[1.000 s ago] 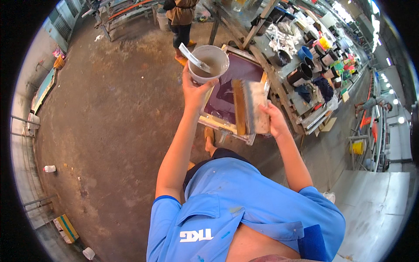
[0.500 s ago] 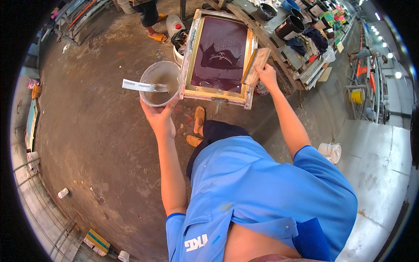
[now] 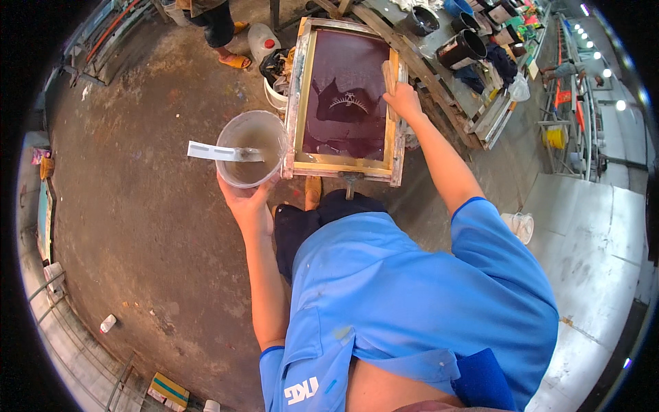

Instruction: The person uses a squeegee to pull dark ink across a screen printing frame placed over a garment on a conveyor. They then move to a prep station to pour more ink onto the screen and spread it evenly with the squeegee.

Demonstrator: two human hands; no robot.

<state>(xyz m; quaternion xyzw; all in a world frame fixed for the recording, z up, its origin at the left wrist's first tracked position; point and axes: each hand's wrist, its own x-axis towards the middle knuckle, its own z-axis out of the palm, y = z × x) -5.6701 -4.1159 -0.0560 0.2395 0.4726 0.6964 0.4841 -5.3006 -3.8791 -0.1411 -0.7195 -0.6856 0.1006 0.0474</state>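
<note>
My left hand [image 3: 247, 204] grips a translucent plastic tub [image 3: 237, 125] from below, left of a screen-printing frame [image 3: 329, 167]. Inside the tub is a murky greyish liquid, and a white flat strip [image 3: 211, 151] leans out over its left rim. The frame's dark maroon mesh [image 3: 350, 58] bears a pale arched design near its middle. At the frame's right side, my right hand [image 3: 405, 103] is closed around a wooden squeegee [image 3: 390, 75], now seen nearly edge-on. Whether its blade touches the mesh I cannot tell.
Beyond the tub stand a white bucket [image 3: 274, 97] with dark rags and a clear jug [image 3: 263, 42] with a red cap. Another person's sandalled foot [image 3: 236, 61] is at the far left. A cluttered bench with black tubs [image 3: 461, 49] lies at the far right.
The squeegee has moved up and left from the frame's lower right corner, turning nearly edge-on. My body has shifted closer to the frame. The tub stays in my left hand.
</note>
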